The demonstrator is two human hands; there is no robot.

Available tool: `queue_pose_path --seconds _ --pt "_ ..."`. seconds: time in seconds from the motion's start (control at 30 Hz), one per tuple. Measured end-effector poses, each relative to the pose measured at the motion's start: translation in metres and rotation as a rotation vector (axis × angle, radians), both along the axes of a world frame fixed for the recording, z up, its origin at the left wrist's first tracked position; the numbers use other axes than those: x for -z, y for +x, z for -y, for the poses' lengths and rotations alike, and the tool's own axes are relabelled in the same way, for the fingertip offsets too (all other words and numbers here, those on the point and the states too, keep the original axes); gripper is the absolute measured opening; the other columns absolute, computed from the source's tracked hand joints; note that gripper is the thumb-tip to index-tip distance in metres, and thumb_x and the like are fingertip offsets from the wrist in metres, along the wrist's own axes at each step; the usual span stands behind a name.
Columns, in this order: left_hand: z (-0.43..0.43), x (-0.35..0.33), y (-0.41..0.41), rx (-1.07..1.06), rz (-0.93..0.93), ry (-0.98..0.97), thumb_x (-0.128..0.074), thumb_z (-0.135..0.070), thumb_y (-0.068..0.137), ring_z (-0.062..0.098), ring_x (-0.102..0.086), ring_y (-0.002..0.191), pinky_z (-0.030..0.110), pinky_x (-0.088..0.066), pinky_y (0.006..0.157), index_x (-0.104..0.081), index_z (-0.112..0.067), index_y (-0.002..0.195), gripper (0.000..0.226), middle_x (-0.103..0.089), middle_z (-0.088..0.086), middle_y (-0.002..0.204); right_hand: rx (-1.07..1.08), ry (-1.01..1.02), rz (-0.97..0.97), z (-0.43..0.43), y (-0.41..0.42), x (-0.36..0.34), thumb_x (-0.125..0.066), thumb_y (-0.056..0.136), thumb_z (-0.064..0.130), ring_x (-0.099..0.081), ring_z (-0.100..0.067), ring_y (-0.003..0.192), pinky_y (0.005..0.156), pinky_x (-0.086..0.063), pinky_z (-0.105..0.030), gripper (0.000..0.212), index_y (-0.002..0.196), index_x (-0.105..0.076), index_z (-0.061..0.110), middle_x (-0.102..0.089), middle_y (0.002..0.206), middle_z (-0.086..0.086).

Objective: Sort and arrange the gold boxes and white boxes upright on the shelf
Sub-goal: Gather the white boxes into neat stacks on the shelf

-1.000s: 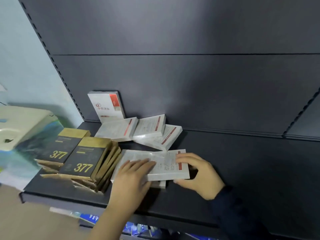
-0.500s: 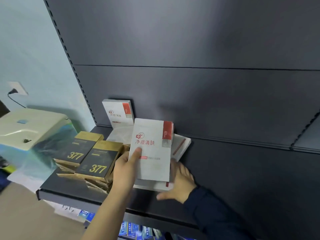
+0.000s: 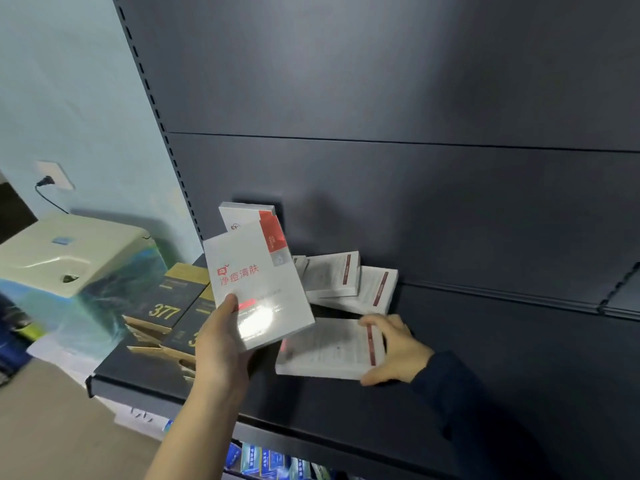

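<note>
Our left hand grips a raised white box, hiding most of the upright box; our right hand clasps a flat box.

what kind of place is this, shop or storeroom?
Probably a small shop or its stockroom: metal display shelf with slotted uprights, white boxes and gold boxes as stock, more packets on the tier below.

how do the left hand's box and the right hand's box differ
The held box hangs nearly upright in the left hand; the flat box lies on the shelf, gripped by the right hand. The held box shows its logo; the flat box shows small print. Both are white with red.
</note>
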State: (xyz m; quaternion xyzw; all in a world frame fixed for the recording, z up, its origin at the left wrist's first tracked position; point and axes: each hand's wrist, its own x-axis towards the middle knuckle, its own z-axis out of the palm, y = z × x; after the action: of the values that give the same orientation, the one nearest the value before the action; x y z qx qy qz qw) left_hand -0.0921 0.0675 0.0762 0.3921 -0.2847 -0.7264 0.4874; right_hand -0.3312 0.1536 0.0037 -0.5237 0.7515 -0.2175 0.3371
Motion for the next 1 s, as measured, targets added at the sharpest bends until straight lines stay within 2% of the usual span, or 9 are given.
queue_pose_path --seconds 0.2,0.33,0.43,0.5,0.6,0.7,0.83,0.93,1.0 --pt "-0.008 0.004 -0.023 0.034 0.006 0.027 -0.048 -0.024 0.097 0.025 -0.069 0.097 0.044 -0.052 0.089 -0.058 -0.017 0.115 0.021 -0.072 0.006 0.106 0.154 -0.101 0.533 -0.042 -0.051 -0.01 -0.082 0.039 0.034 -0.054 -0.024 0.116 0.103 -0.042 -0.036 0.071 0.106 -0.065 0.024 -0.059 0.121 -0.007" --pt "-0.012 0.013 -0.039 0.082 -0.025 0.08 -0.053 -0.029 0.095 0.024 -0.071 0.096 0.041 -0.054 0.084 -0.057 -0.022 0.12 0.027 -0.074 0.004 0.106 0.258 -0.208 0.753 -0.055 -0.055 -0.004 -0.09 0.026 0.049 -0.06 -0.019 0.097 0.086 -0.047 -0.024 0.09 0.102 -0.067 0.007 -0.065 0.101 -0.01" --pt "-0.01 0.014 -0.047 0.103 -0.06 0.069 -0.052 -0.031 0.095 0.019 -0.074 0.089 0.036 -0.055 0.076 -0.057 -0.024 0.121 0.028 -0.075 0.001 0.106 0.43 -0.2 0.866 -0.057 -0.053 -0.005 -0.089 0.022 0.05 -0.057 -0.018 0.079 0.081 -0.044 -0.027 0.088 0.095 -0.067 0.007 -0.064 0.081 -0.006" --pt "-0.009 0.013 -0.05 0.094 -0.074 0.053 -0.051 -0.031 0.096 0.016 -0.075 0.085 0.034 -0.054 0.074 -0.058 -0.025 0.12 0.026 -0.076 -0.001 0.103 0.559 -0.142 0.908 -0.058 -0.052 -0.011 -0.083 0.036 0.051 -0.053 -0.019 0.071 0.078 -0.043 -0.031 0.079 0.101 -0.061 0.012 -0.058 0.078 -0.007" --pt "-0.009 0.014 -0.054 0.075 -0.073 0.041 -0.052 -0.031 0.095 0.014 -0.075 0.084 0.034 -0.054 0.072 -0.059 -0.027 0.115 0.022 -0.077 -0.005 0.098 0.567 0.017 0.915 -0.062 -0.047 -0.028 -0.065 0.064 0.061 -0.056 -0.023 0.076 0.077 -0.045 -0.033 0.058 0.107 -0.058 0.022 -0.06 0.102 -0.01" --pt "-0.009 0.016 -0.057 0.05 -0.069 0.043 -0.054 -0.031 0.095 0.017 -0.074 0.091 0.036 -0.055 0.077 -0.058 -0.028 0.117 0.023 -0.075 -0.004 0.105 0.595 0.145 0.726 -0.063 -0.048 -0.04 -0.043 0.071 0.078 -0.064 -0.026 0.078 0.072 -0.051 -0.032 0.069 0.114 -0.055 0.025 -0.059 0.118 -0.015" --pt "-0.011 0.018 -0.061 0.053 -0.043 0.055 -0.056 -0.029 0.094 0.02 -0.072 0.096 0.042 -0.055 0.087 -0.059 -0.03 0.11 0.016 -0.074 -0.001 0.109 0.59 0.084 0.184 -0.053 -0.045 -0.049 -0.024 0.081 0.077 -0.061 -0.021 0.066 0.074 -0.046 -0.032 0.073 0.076 -0.062 0.016 -0.068 0.082 -0.008" --pt "-0.015 0.018 -0.061 0.063 -0.013 0.044 -0.056 -0.028 0.094 0.02 -0.071 0.097 0.042 -0.054 0.087 -0.059 -0.032 0.103 0.011 -0.073 -0.001 0.107 0.518 -0.058 0.111 -0.048 -0.045 -0.042 -0.035 0.078 0.077 -0.062 -0.017 0.073 0.083 -0.045 -0.035 0.074 0.072 -0.057 0.006 -0.07 0.08 -0.003" --pt "-0.015 0.017 -0.059 0.063 0.005 0.036 -0.056 -0.028 0.094 0.021 -0.07 0.099 0.042 -0.054 0.087 -0.059 -0.032 0.103 0.011 -0.072 -0.001 0.109 0.469 -0.145 0.288 -0.047 -0.042 -0.039 -0.064 0.083 0.044 -0.064 -0.018 0.077 0.076 -0.05 -0.037 0.041 0.081 -0.058 0.004 -0.07 0.085 -0.009"
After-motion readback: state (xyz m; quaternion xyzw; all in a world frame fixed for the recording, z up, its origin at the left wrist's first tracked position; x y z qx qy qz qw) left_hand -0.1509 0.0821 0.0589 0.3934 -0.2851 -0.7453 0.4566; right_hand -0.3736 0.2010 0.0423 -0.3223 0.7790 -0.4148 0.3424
